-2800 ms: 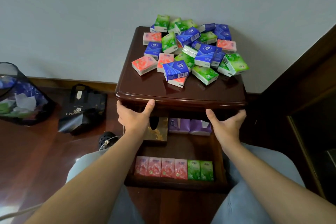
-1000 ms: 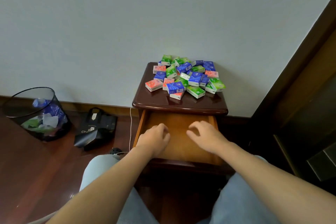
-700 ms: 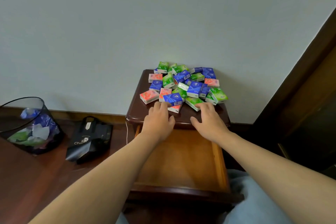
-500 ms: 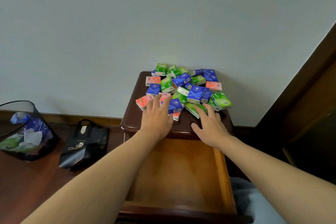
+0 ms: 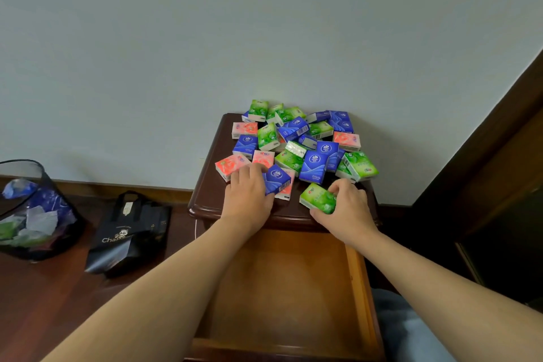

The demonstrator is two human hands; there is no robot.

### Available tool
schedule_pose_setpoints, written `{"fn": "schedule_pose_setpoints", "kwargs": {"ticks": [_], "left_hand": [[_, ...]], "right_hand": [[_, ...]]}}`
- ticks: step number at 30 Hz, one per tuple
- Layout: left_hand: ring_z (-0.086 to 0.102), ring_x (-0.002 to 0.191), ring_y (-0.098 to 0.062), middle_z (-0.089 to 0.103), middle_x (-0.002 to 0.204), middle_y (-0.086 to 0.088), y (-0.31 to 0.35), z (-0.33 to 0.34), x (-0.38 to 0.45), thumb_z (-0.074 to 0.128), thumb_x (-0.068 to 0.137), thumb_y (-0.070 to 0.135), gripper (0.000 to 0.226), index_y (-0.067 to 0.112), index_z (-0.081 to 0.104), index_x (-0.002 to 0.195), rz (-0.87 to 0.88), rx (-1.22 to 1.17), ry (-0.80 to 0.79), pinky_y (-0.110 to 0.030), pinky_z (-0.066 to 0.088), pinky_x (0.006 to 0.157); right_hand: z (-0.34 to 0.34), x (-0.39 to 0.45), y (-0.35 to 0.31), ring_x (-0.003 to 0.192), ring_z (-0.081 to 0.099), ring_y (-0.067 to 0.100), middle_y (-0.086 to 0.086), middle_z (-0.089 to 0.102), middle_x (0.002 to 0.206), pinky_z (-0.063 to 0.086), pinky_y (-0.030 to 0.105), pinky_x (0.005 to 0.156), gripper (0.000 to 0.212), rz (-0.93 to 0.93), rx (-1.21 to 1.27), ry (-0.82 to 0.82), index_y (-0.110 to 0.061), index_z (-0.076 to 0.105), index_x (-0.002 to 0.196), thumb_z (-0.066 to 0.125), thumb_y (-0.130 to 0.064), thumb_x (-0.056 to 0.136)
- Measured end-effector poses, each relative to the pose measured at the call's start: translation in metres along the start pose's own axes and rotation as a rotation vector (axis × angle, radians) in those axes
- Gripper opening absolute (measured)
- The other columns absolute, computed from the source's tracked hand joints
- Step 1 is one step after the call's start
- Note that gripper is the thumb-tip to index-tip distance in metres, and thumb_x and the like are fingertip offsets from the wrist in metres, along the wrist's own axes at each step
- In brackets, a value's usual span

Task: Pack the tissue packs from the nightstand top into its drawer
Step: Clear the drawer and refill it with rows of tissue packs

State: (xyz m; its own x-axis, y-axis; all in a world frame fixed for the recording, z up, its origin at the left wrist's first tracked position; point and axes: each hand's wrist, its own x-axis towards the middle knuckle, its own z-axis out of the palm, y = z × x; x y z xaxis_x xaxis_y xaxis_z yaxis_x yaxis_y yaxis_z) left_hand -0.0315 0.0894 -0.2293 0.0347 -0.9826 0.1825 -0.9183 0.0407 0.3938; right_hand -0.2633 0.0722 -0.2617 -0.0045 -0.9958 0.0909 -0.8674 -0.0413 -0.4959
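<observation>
Since half a second ago the right hand has closed round a green plastic-wrapped tissue pack and drawn it out of the heap toward the front edge of the dark glossy wooden nightstand; the left hand has curled onto a blue tissue pack with a barcode, where before its fingers lay flat and spread.

The right hand grasps the green pack with fingers over its far side and thumb at the near edge, at about 5 o'clock of the pile. The left hand holds the blue pack at 6 o'clock of the pile, thumb against its near side; its fingers also rest on a pink tissue pack to the left.

The heap of green, blue and pink tissue packs lies on the nightstand top, reaching to the wall at 12 o'clock. The light orange-brown wooden drawer stands pulled open below the hands, with no pack in its visible part.

On the floor at 9 o'clock sit a black paper bag with white lettering and, farther left, a dark mesh wastebasket holding scraps.
</observation>
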Motion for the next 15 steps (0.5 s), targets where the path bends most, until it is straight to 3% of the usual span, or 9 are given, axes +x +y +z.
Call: {"fn": "schedule_pose_setpoints", "kwargs": {"ticks": [3, 6, 9, 12, 15], "left_hand": [[0.041, 0.137, -0.021, 0.043, 0.148, -0.005, -0.006, -0.003, -0.021, 0.069, 0.095, 0.036, 0.066, 0.016, 0.036, 0.149, -0.004, -0.074, 0.002, -0.036, 0.051, 0.102], [0.042, 0.134, -0.020, 0.043, 0.146, -0.007, -0.014, -0.007, -0.044, 0.069, 0.095, 0.035, 0.070, 0.015, 0.034, 0.152, -0.052, -0.129, -0.020, -0.034, 0.049, 0.103], [0.041, 0.132, -0.023, 0.044, 0.144, -0.008, -0.020, -0.009, -0.065, 0.068, 0.092, 0.030, 0.073, 0.016, 0.032, 0.154, -0.112, -0.130, -0.018, -0.035, 0.042, 0.106], [0.035, 0.137, -0.025, 0.038, 0.148, -0.009, -0.025, -0.010, -0.078, 0.072, 0.089, 0.031, 0.081, 0.019, 0.028, 0.156, -0.186, -0.155, -0.071, -0.036, 0.040, 0.108], [0.034, 0.138, -0.029, 0.040, 0.150, -0.009, -0.027, -0.006, -0.084, 0.072, 0.086, 0.037, 0.088, 0.018, 0.025, 0.158, -0.244, -0.154, -0.172, -0.041, 0.035, 0.113]], "right_hand": [[-0.006, -0.010, -0.004, 0.119, 0.046, 0.022, 0.000, 0.048, 0.122, 0.044, 0.034, 0.092, 0.073, 0.066, -0.013, -0.095, -0.024, 0.052, 0.131, 0.083, -0.050, 0.071], [-0.010, -0.021, -0.009, 0.115, 0.053, 0.023, 0.002, 0.040, 0.123, 0.049, 0.033, 0.092, 0.074, 0.138, 0.031, -0.151, -0.023, 0.055, 0.135, 0.083, -0.045, 0.071], [-0.011, -0.034, -0.015, 0.107, 0.055, 0.019, 0.001, 0.040, 0.126, 0.052, 0.033, 0.083, 0.075, 0.162, 0.074, -0.178, -0.024, 0.047, 0.135, 0.085, -0.035, 0.072], [-0.013, -0.046, -0.023, 0.096, 0.057, 0.014, 0.000, 0.054, 0.119, 0.050, 0.029, 0.069, 0.069, 0.154, 0.157, -0.189, -0.025, 0.046, 0.127, 0.087, -0.028, 0.072], [-0.016, -0.056, -0.032, 0.088, 0.057, 0.004, -0.008, 0.057, 0.109, 0.047, 0.023, 0.065, 0.071, 0.119, 0.256, -0.204, -0.029, 0.044, 0.120, 0.092, -0.037, 0.068]]}}
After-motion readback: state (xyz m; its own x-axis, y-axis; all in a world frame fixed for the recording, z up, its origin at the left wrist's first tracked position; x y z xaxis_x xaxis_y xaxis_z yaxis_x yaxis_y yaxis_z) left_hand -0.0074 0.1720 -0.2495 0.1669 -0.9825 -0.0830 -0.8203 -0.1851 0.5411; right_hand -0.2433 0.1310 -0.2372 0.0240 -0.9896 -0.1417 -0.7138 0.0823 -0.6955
